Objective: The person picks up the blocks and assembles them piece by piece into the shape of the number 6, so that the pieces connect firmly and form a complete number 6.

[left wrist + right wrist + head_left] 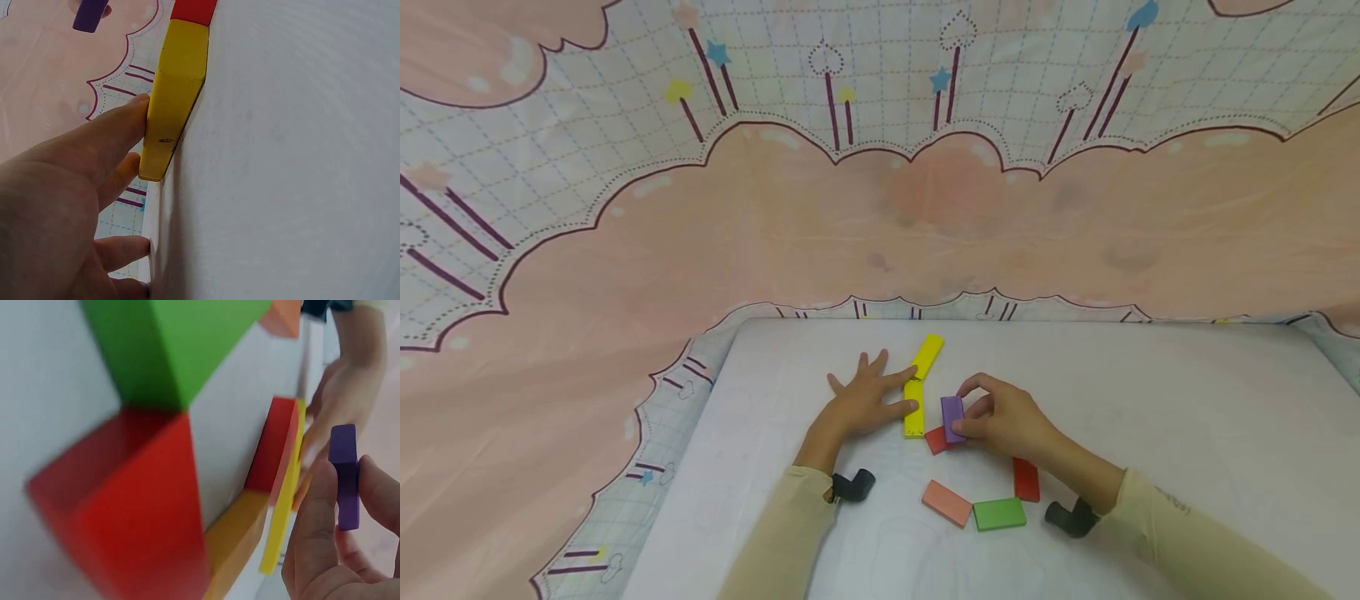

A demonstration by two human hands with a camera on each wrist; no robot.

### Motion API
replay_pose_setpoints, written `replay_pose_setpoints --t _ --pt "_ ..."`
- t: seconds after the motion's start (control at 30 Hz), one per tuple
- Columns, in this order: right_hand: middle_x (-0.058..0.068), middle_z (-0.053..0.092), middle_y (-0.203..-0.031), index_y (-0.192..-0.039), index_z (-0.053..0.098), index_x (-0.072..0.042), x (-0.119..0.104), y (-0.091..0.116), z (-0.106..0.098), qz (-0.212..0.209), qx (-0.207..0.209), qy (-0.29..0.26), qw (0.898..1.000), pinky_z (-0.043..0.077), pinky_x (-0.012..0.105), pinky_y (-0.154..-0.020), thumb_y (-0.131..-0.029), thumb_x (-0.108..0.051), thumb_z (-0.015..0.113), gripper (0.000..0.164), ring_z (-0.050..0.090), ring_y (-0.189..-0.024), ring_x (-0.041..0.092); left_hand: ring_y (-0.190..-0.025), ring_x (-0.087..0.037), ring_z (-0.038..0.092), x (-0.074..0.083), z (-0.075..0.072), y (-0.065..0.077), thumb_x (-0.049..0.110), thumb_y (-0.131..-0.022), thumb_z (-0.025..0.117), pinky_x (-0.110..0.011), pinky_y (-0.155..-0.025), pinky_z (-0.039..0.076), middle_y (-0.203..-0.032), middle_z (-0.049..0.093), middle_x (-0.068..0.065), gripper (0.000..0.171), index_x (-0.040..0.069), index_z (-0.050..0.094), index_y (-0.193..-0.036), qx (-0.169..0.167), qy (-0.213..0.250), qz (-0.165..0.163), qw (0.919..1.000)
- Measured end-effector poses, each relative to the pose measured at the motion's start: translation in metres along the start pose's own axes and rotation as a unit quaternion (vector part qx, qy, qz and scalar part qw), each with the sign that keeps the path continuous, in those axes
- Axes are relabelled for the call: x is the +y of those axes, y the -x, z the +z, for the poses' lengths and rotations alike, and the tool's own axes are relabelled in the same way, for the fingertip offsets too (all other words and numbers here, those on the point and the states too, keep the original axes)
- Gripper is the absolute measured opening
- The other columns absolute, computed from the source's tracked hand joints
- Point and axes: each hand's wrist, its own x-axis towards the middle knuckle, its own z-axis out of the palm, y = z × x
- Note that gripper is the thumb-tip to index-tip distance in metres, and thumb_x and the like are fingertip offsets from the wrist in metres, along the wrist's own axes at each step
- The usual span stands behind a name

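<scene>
My right hand (1011, 419) pinches a purple block (952, 418) between thumb and fingers, holding it over a red block (936, 440) that it partly covers in the head view. The right wrist view shows the purple block (345, 478) raised above the row. My left hand (867, 402) lies palm down with fingers spread, its thumb and forefinger touching a yellow block (913, 421). A second yellow block (929, 356) slants away from that one's far end. In the left wrist view, fingertips rest along the side of a yellow block (178, 81).
Nearer me on the white table (775, 517) lie a salmon block (947, 503), a green block (1000, 514) and another red block (1026, 481), forming a curve. An orange-brown block (234, 540) appears in the right wrist view. Patterned cloth (880, 217) hangs behind the table.
</scene>
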Motion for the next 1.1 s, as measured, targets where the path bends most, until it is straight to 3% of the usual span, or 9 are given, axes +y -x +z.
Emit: replay_pose_setpoints --t 0.27,0.53,1.1 --pt "0.001 0.073 -0.09 -0.119 0.061 -0.017 -0.005 0.008 0.019 0.006 -0.02 -0.036 0.999 0.062 0.031 -0.072 -0.082 -0.021 0.086 0.044 0.07 -0.076 0.016 -0.159 -0.042 0.001 0.0 0.0 0.001 0.063 -0.094 0.059 -0.085 -0.109 -0.007 -0.173 0.016 -0.006 0.062 0.049 0.042 -0.152 0.004 0.002 0.005 1.0" --pt "-0.001 0.074 -0.084 -0.114 0.061 -0.016 -0.008 0.009 0.03 -0.003 -0.039 -0.034 0.999 0.061 0.029 -0.069 -0.081 -0.023 0.087 0.043 0.071 -0.07 0.016 -0.159 -0.042 0.001 -0.001 0.0 0.0 0.063 -0.095 0.058 -0.086 -0.108 -0.006 -0.172 0.016 -0.007 0.062 0.048 0.041 -0.153 0.005 0.0 0.008 1.0" --pt "-0.003 0.072 -0.081 -0.113 0.061 -0.016 -0.01 0.012 0.044 -0.026 -0.049 -0.018 0.998 0.056 0.027 -0.068 -0.08 -0.025 0.088 0.044 0.067 -0.073 0.013 -0.159 -0.043 0.002 -0.002 -0.001 0.001 0.064 -0.095 0.058 -0.087 -0.107 -0.006 -0.172 0.016 -0.008 0.062 0.047 0.042 -0.153 0.006 0.0 0.013 0.9999"
